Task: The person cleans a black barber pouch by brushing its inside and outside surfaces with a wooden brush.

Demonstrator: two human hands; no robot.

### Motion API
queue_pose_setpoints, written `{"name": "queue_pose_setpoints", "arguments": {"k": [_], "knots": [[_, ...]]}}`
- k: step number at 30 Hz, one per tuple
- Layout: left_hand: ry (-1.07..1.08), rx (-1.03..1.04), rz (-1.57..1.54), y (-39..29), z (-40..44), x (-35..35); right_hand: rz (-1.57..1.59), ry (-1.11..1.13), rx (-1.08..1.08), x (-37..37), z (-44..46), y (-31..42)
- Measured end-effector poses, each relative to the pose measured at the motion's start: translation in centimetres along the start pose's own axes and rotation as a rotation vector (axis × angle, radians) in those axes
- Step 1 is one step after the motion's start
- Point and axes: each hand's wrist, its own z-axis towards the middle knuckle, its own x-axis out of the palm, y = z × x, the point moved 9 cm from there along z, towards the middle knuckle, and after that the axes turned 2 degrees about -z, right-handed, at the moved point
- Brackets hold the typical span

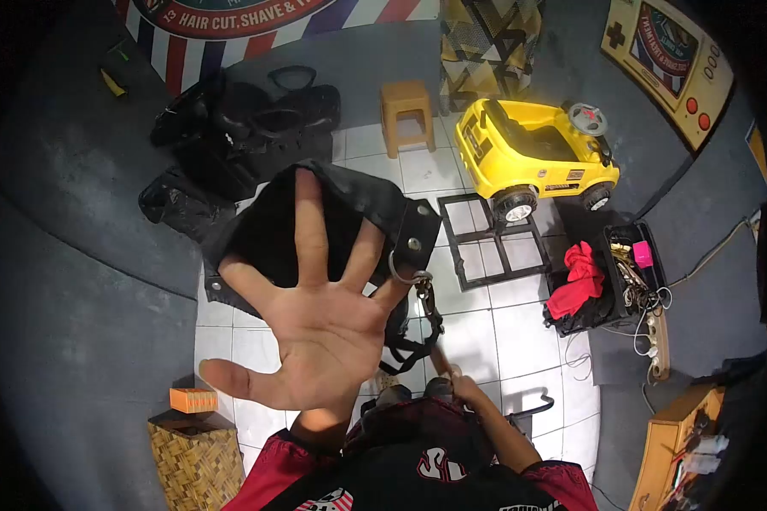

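Observation:
My left hand [328,328] is raised close to the camera, palm toward me and fingers spread wide. Its fingers lie against the dark opening of a black leather pouch [362,198], whose rim surrounds them. Whether they support the pouch I cannot tell. Metal rivets mark the pouch's right end, where a metal ring [407,271] and clasp join a black strap [413,353] that hangs down. Lower, near my lap, my right hand [462,387] is small and closed beside a brown, narrow thing [440,361]. What it grips is unclear.
A yellow toy car [528,153] stands by a black metal frame [494,243] on the tiled floor. Behind are a stool [406,115] and black chair parts [264,119]. At right sit a black crate [631,272], a power strip [659,345] and a wooden cabinet [677,443]; a woven basket [194,456] is at left.

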Motion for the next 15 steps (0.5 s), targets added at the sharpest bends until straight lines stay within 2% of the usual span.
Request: {"name": "queue_pose_setpoints", "arguments": {"k": [1, 2, 3, 5, 6, 8, 10, 12, 13, 15], "knots": [[-0.004, -0.024, 0.024, 0.2, -0.1, -0.3, 0.180, -0.081, 0.044, -1.3, -0.1, 0.3], [-0.025, -0.058, 0.022, 0.6, -0.3, -0.8, 0.384, -0.262, 0.095, -2.6, 0.3, -0.4], [-0.054, -0.092, 0.038, 1.1, -0.4, -1.2, 0.744, -0.262, 0.148, -5.1, -1.6, 3.4], [-0.044, -0.162, -0.018, 2.0, -1.2, -2.3, 1.057, -0.203, -0.110, -10.7, -4.5, 13.4], [-0.060, -0.188, -0.037, 2.4, -1.5, -2.5, 1.028, -0.224, -0.276, -13.6, -6.2, 17.8], [-0.056, -0.247, -0.058, 3.0, -2.4, -2.8, 1.024, -0.169, -0.438, -16.1, -8.8, 22.9], [-0.067, -0.301, -0.106, 3.5, -3.3, -3.4, 0.984, -0.176, -0.512, -16.6, -9.2, 23.9], [-0.061, -0.324, -0.149, 3.1, -3.4, -3.4, 0.709, -0.282, -0.569, -16.4, -8.1, 23.3], [-0.061, -0.331, -0.185, 2.9, -3.3, -3.4, 0.488, -0.355, -0.537, -16.3, -7.3, 22.3], [-0.068, -0.332, -0.154, 2.3, -2.9, -3.5, 0.141, -0.342, -0.261, -13.6, -3.9, 16.6]]}}
